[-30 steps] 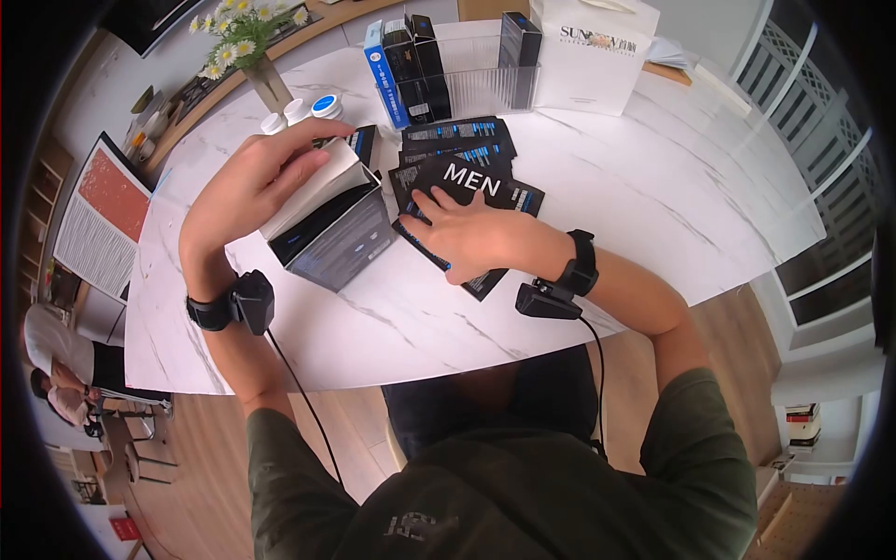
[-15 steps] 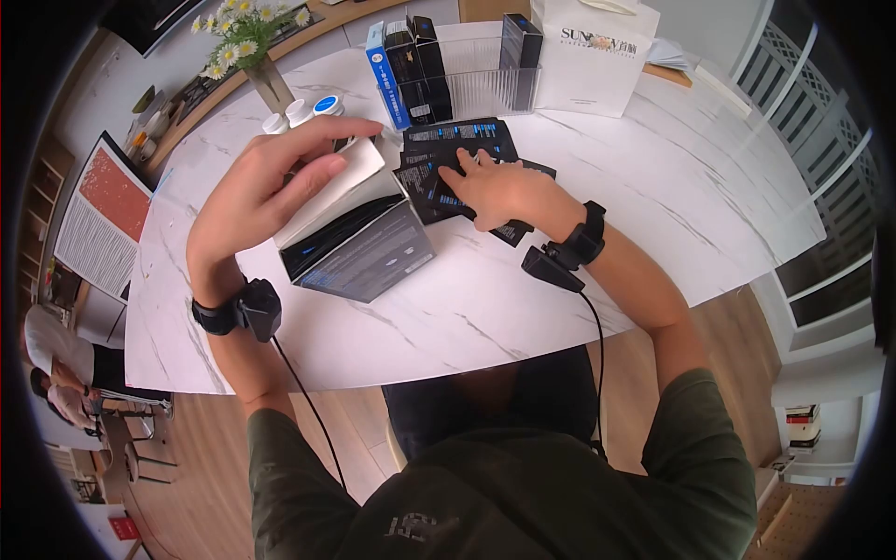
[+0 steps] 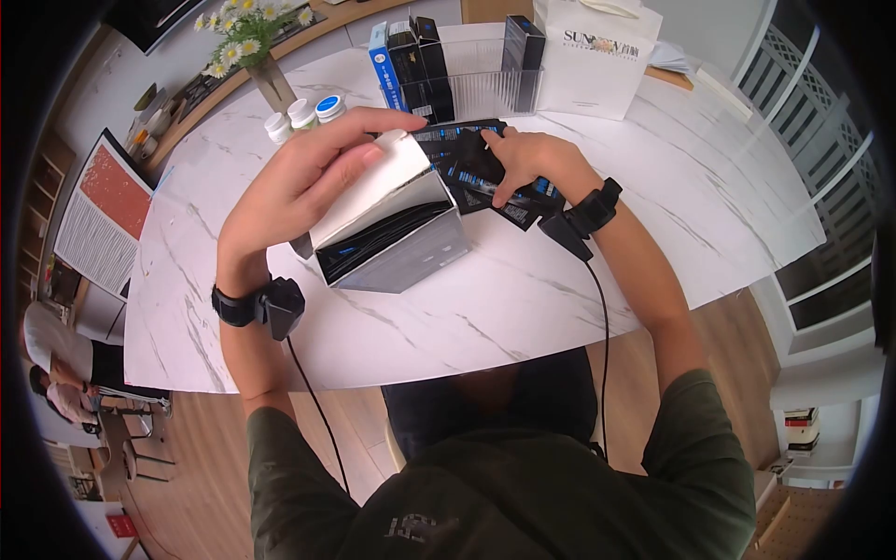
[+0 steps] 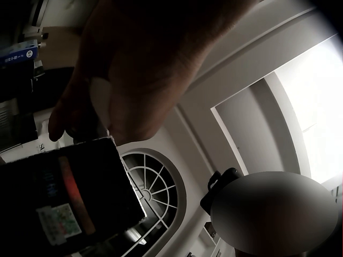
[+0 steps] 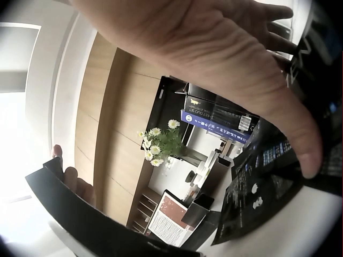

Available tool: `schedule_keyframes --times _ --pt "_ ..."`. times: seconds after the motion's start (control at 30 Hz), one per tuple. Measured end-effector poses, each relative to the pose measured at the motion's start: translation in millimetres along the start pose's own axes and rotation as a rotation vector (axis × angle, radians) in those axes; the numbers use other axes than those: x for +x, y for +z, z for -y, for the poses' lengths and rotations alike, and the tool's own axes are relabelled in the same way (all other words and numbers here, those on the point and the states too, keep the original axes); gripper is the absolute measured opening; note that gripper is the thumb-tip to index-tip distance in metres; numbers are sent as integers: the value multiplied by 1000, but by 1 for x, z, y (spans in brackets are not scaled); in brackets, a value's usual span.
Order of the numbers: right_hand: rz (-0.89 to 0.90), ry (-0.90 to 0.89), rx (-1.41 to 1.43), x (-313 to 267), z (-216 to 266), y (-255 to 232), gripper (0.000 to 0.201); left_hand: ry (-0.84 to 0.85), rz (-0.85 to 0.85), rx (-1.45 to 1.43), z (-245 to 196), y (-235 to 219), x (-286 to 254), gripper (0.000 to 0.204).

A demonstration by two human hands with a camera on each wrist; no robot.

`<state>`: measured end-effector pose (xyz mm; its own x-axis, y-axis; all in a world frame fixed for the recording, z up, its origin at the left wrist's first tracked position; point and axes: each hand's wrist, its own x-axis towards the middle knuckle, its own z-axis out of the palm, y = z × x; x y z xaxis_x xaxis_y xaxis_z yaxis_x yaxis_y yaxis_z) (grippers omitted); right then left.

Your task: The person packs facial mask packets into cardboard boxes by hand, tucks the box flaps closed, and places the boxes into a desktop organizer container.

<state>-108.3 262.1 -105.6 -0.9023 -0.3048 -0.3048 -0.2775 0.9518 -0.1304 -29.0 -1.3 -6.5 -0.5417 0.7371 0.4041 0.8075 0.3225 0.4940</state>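
In the head view my left hand [image 3: 303,191] grips a grey-and-white box [image 3: 401,247] by its raised white flap. The box is tilted, its open mouth showing black sachets [image 3: 387,233] inside. Its dark underside with a small label [image 4: 56,222] fills the lower left of the left wrist view. On the table to the right, my right hand [image 3: 537,161] rests on a fanned pile of black packets [image 3: 471,168] with blue and white print. The right wrist view has its thumb [image 5: 308,160] pressed on the packets and the other fingers spread apart.
Behind the packets stands a clear ribbed organiser [image 3: 485,89] with dark boxes [image 3: 420,70] and a blue box [image 3: 385,70]. A white paper bag [image 3: 593,61] is at its right. White bottles [image 3: 301,114] and a vase of daisies [image 3: 271,84] stand at the back left.
My left hand has brought the box rightward, closer to the packets, tipping its mouth more into view. Over the pile, my right hand has slid right and away from me; the MEN lettering is no longer visible in the head view.
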Motion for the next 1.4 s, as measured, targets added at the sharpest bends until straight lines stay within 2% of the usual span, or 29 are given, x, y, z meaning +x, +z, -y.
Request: schedule_keyframes --times 0.17,0.23,0.27,0.5,0.57,0.7,0.77,0.9,0.97,1.0,1.03,1.1,1.13,1.23,1.3,1.33,1.37,1.4 --pt "-44 44 -37 -2 1 -2 117 -25 17 -19 2 9 4 31" --pt "-58 38 -48 0 -2 -2 116 -180 105 -82 1 10 5 35" --pt "-71 32 -60 1 -3 -2 116 -205 131 -40 2 11 6 38" --pt "-150 -4 -36 4 -7 -5 98 -137 123 36 10 14 9 40" --pt "-190 -10 -58 4 -7 -5 86 -122 193 45 10 14 10 37" --pt "-229 -23 -82 5 -8 -6 78 -145 254 45 13 16 11 35" --pt "-277 -38 -81 7 -10 -6 70 -29 223 67 16 18 11 34" --pt "-350 -88 -26 7 -14 -13 60 -4 232 108 18 18 11 34" --pt "-372 -185 92 10 -21 -17 53 31 219 79 19 20 11 33" --pt "-482 -264 150 6 -21 -19 44 30 217 78 18 20 12 33" --pt "-481 -265 148 3 -22 -23 44 45 217 77 17 21 12 33" --pt "-594 -428 209 -7 -24 -38 38 59 216 75 13 23 13 33" --pt "-592 -428 209 -15 -20 -47 38 71 212 57 11 23 14 34" --pt "-784 -354 416 -43 -10 -72 37 97 203 40 11 25 14 35" --pt "-1026 -465 663 -56 -5 -74 36 109 200 43 10 26 14 35" --pt "-1085 -641 893 -70 6 -80 24 107 215 37 9 26 15 32" --pt "-1016 -677 1092 -85 20 -86 16 106 232 31 8 26 15 30" --pt "-1023 -661 1075 -94 26 -87 17 107 234 31 7 27 15 30"
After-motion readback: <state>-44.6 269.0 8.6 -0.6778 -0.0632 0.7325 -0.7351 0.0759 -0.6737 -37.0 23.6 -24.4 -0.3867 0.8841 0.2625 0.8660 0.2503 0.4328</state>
